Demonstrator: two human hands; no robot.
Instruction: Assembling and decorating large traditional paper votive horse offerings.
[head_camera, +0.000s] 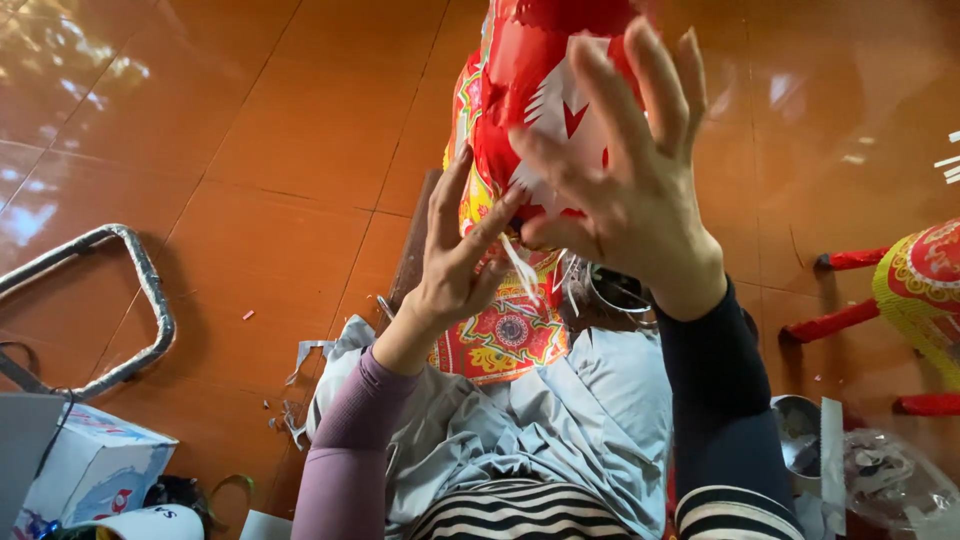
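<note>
Above the grey cloth (590, 400) on the lap, the left hand (455, 270) and right hand (625, 170), fingers spread apart, are pressing red printed paper onto a tall red-and-yellow paper-covered figure (520, 180), seemingly mid-covering; its long axis is running away from the lap, calling for smoothing next.

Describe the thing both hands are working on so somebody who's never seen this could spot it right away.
Start from the glossy orange tiled floor, then look at the top centre, above the person's lap. There the left hand and right hand press on a paper-covered figure. Its shiny red, white and yellow patterned skin sets it apart from the similar figure with red legs standing alone at the right edge.
</note>
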